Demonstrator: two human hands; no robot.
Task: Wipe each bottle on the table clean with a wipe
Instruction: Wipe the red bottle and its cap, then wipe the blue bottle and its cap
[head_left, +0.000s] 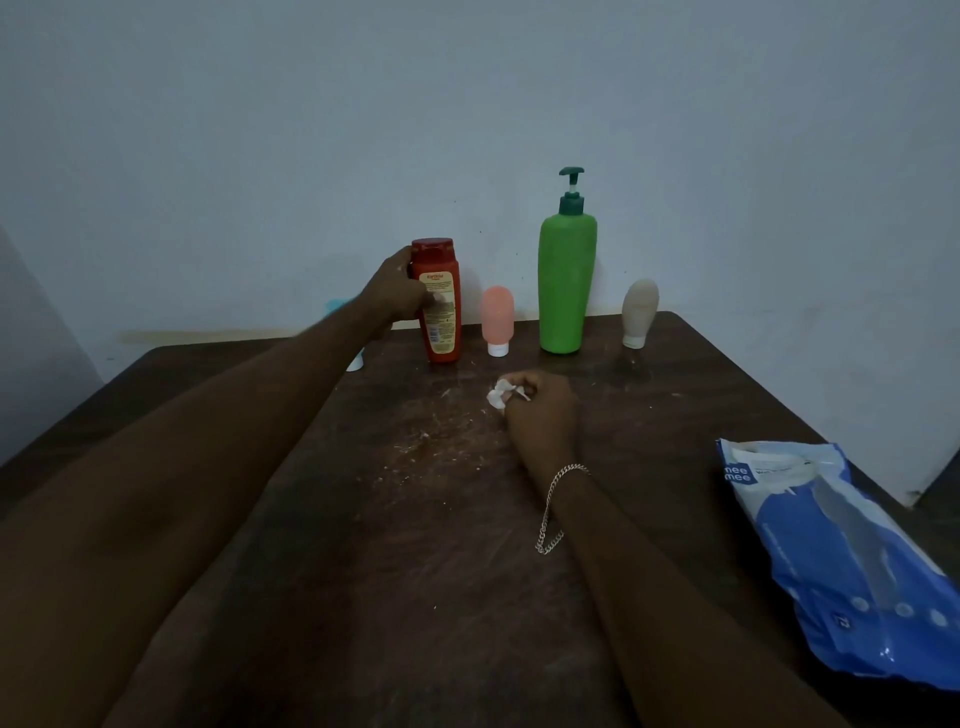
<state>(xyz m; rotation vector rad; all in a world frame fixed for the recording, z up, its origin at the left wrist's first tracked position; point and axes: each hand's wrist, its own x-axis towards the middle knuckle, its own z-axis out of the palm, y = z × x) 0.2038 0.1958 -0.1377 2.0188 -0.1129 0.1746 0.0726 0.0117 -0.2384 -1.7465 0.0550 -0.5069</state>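
Along the far edge of the dark wooden table (395, 545) stand several bottles. My left hand (397, 288) is wrapped around the upright red bottle (440, 312) from its left side. To its right stand a small pink tube (497, 319) on its white cap, a tall green pump bottle (566, 280) and a beige tube (639, 314). A light blue bottle (336, 309) is mostly hidden behind my left forearm. My right hand (540, 410) rests on the table in front of the pink tube, holding a crumpled white wipe (500, 394).
A blue and white pack of wipes (841, 551) lies at the table's right edge. White crumbs and smears (436, 441) dot the middle of the tabletop. A pale wall (467, 130) stands right behind the bottles.
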